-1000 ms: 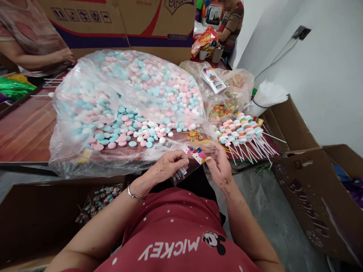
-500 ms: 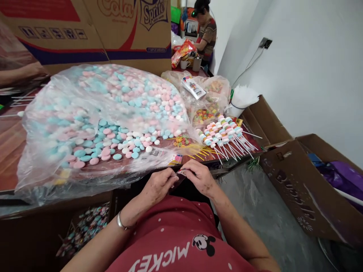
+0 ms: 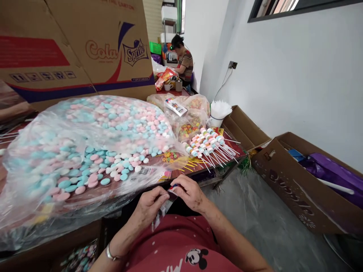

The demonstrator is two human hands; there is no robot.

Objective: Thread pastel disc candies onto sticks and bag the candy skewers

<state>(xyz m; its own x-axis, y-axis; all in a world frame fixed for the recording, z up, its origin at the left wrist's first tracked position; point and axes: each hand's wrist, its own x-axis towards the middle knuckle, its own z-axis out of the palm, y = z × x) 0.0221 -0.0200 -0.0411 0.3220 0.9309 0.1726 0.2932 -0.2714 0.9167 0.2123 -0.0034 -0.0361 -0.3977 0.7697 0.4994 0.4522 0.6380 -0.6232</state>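
Close to my body, below the table's front edge, my left hand [image 3: 149,206] and my right hand [image 3: 190,192] pinch a small see-through plastic bag [image 3: 160,217] with a coloured printed top. Its lower part hangs under my left fingers. Just beyond the hands, flat printed plastic packaging [image 3: 150,174] lies at the table edge. Behind it are yellow sticks [image 3: 191,164] and loose ring-shaped pieces [image 3: 170,156]. To the right, skewers of pink, white and blue candies [image 3: 205,141] lie in a pile, white sticks towards me.
A large clear bag of round candies [image 3: 113,117] spreads over the table's left side, with loose ones in front. A tall carton [image 3: 104,75] stands behind it. Open cardboard boxes [image 3: 283,196] stand on the right. A person [image 3: 185,62] sits at the back; another's arm [image 3: 14,111] shows at left.
My view has tilted up and turned slightly right, so the table things appear lower and further left. Both hands still pinch the small bag, and more of it now shows below the fingers.
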